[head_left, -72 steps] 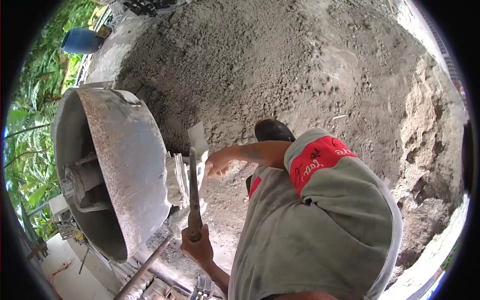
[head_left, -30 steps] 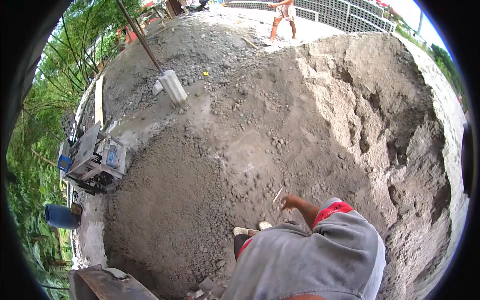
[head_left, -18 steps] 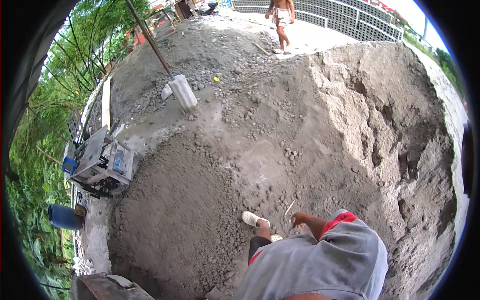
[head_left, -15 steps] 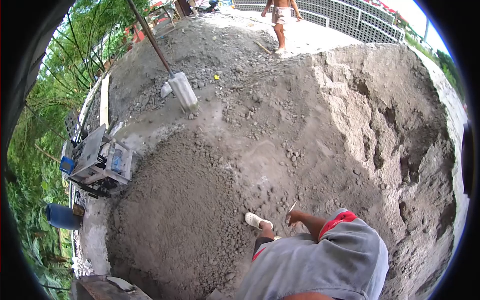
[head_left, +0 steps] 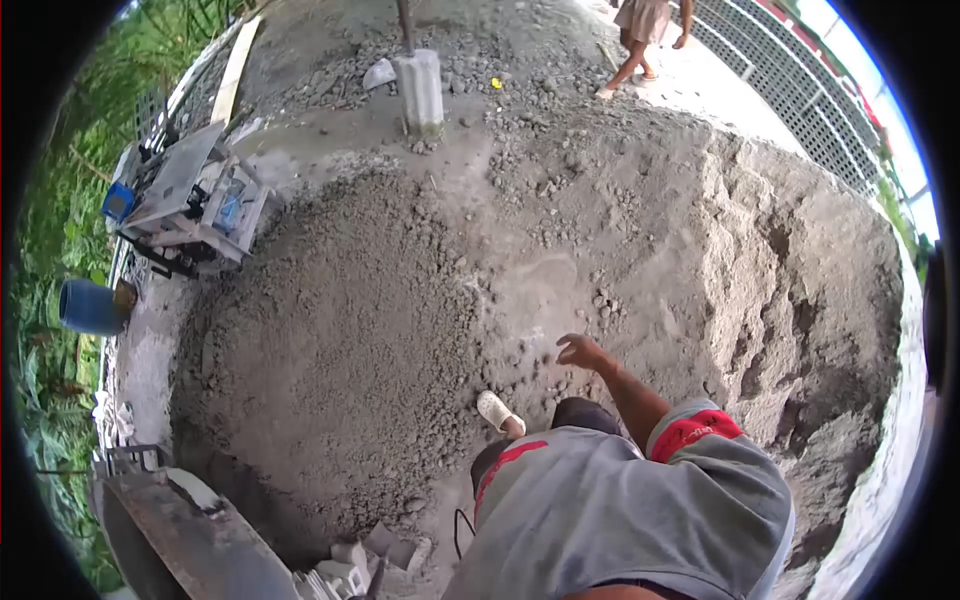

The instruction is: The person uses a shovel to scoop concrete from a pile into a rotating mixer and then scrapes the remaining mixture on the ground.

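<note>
My right hand (head_left: 580,351) reaches forward over the grey gravelly ground, its fingers loosely bent and apart, with nothing visible in it. Beneath and around it lie small stones and a pale dusty patch (head_left: 535,290). My left hand does not show; the left arm is hidden past the grey shirt (head_left: 620,510) with red sleeve bands. One white clog (head_left: 498,412) is on my foot at the edge of a broad heap of sand and gravel (head_left: 340,330).
A steep sand bank (head_left: 790,270) rises at right. A machine on a frame (head_left: 200,200) and a blue drum (head_left: 92,306) stand at left. A concrete-footed post (head_left: 420,92) is ahead. Another person (head_left: 640,45) walks near hollow blocks (head_left: 790,80). A metal trough (head_left: 190,530) sits lower left.
The view has shifted, and my right hand now reaches farther forward from my body. A pale thin shape seen at the hand earlier no longer shows. The other person has changed stride.
</note>
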`<state>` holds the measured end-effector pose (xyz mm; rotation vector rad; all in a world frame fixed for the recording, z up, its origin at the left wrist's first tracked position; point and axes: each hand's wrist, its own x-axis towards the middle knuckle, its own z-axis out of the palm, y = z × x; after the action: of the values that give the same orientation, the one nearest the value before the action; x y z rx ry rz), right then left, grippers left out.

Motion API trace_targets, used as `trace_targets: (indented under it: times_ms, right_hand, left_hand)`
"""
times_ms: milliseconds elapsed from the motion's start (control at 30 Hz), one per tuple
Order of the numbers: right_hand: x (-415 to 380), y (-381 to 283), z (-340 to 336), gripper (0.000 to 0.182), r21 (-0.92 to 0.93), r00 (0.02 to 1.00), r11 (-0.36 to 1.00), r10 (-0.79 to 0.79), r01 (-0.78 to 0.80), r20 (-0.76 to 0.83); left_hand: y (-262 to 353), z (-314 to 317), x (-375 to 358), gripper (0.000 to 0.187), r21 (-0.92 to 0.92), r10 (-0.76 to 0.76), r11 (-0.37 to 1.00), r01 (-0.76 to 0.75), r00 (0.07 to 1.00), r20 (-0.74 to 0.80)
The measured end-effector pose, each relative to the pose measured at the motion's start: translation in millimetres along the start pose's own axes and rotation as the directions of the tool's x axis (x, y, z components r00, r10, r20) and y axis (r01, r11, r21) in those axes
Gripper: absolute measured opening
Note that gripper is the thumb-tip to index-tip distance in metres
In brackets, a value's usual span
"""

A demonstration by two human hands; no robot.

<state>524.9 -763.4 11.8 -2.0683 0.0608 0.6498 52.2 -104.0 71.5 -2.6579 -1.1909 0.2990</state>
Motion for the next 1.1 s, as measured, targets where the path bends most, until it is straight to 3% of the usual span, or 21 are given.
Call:
trace_targets:
  times_ms: [67, 133, 167, 200, 233, 267, 300, 333, 367, 400, 467, 500, 633, 667, 733, 767, 800, 833, 900, 967, 1100]
  right_hand:
    - [-4, -7, -10, 0.043, -0.073, 0.992, 0.992, 0.105, -0.1, 0.066]
    - [7, 41, -8, 0.036, 0.095, 0.901, 0.917, 0.356, -0.388, 0.248]
    - [10, 67, -15, 0.034, -0.278, 0.966, 0.96, 0.039, 0.035, 0.256]
    - [17, 79, -18, 0.033, -0.519, 0.873, 0.71, -0.309, 0.476, 0.377]
    - [26, 60, -21, 0.032, -0.455, 0.95, 0.851, -0.145, 0.261, 0.275]
    - [31, 42, -28, 0.032, -0.374, 0.985, 0.927, 0.058, 0.007, 0.163]
    - [51, 45, -37, 0.035, -0.117, 0.953, 0.97, 0.232, -0.212, 0.195]
    - [68, 32, -41, 0.035, -0.139, 0.948, 0.971, 0.224, -0.197, 0.225]
    - [87, 13, -51, 0.037, -0.187, 0.926, 0.956, 0.269, -0.224, 0.263]
    - [106, -2, -56, 0.039, -0.233, 0.904, 0.941, 0.31, -0.247, 0.295]
    - [156, -16, -74, 0.041, -0.324, 0.863, 0.938, 0.264, -0.126, 0.43]
    - [179, -30, -79, 0.041, -0.305, 0.877, 0.948, 0.219, -0.088, 0.428]
    - [265, -75, -90, 0.039, -0.154, 0.902, 0.987, 0.108, -0.047, 0.418]
    - [285, -83, -91, 0.039, -0.175, 0.89, 0.984, 0.109, -0.034, 0.444]
    - [313, -96, -95, 0.038, -0.259, 0.84, 0.965, 0.106, 0.042, 0.532]
    - [323, -104, -100, 0.036, -0.359, 0.816, 0.929, 0.134, 0.094, 0.562]
    - [332, -110, -98, 0.036, -0.349, 0.811, 0.932, 0.127, 0.1, 0.572]
    - [348, -108, -100, 0.036, -0.356, 0.779, 0.924, 0.119, 0.14, 0.615]
    - [355, -134, -97, 0.034, -0.344, 0.734, 0.917, 0.09, 0.204, 0.674]
    - [349, -155, -76, 0.033, -0.273, 0.62, 0.933, 0.073, 0.235, 0.781]
    - [280, -195, -14, 0.046, -0.198, 0.208, 0.941, 0.143, 0.274, 0.968]
  left_hand:
    - [3, -25, -27, 0.009, 0.013, -0.04, 0.999, 0.039, 0.993, 0.113]
    - [39, -51, -43, 0.013, -0.35, -0.371, 0.836, 0.422, 0.905, 0.206]
    - [72, -80, -48, 0.019, -0.493, -0.519, 0.661, 0.565, 0.819, 0.244]
    - [77, -72, -50, 0.027, -0.435, -0.493, 0.701, 0.565, 0.825, 0.276]
    - [92, -77, -53, 0.026, -0.545, -0.545, 0.491, 0.68, 0.727, 0.417]
    - [94, -41, -64, 0.02, -0.573, -0.548, 0.543, 0.613, 0.776, 0.312]
    - [126, -81, -62, 0.022, -0.583, -0.472, 0.497, 0.643, 0.764, 0.44]
    - [143, -81, -63, 0.022, -0.574, -0.461, 0.402, 0.714, 0.699, 0.546]
    - [149, -42, -73, 0.021, -0.59, -0.476, 0.381, 0.712, 0.698, 0.535]
    - [158, -14, -80, 0.018, -0.41, -0.545, 0.505, 0.76, 0.649, 0.531]
    - [207, -31, -97, 0.015, -0.378, -0.642, 0.561, 0.736, 0.676, 0.363]
    - [239, -74, -100, 0.016, -0.384, -0.692, 0.51, 0.769, 0.633, 0.348]
    - [308, -91, -152, 0.019, -0.544, -0.749, 0.385, 0.746, 0.597, 0.287]
    - [337, -107, -161, 0.019, -0.531, -0.768, 0.359, 0.767, 0.567, 0.299]
    - [391, -146, -169, 0.022, -0.573, -0.768, 0.141, 0.808, 0.454, 0.451]
    - [410, -125, -185, 0.024, -0.577, -0.782, 0.08, 0.813, 0.41, 0.47]
    - [442, -153, -177, 0.022, -0.563, -0.803, 0.133, 0.816, 0.421, 0.421]
    - [469, -175, -171, 0.023, -0.565, -0.804, 0.167, 0.808, 0.443, 0.397]
    - [519, -195, -158, 0.025, -0.569, -0.771, -0.003, 0.822, 0.361, 0.525]
    - [562, -196, -147, 0.028, -0.604, -0.744, -0.03, 0.796, 0.386, 0.546]
    - [605, -238, -100, 0.042, -0.636, -0.561, 0.117, 0.762, 0.579, 0.591]
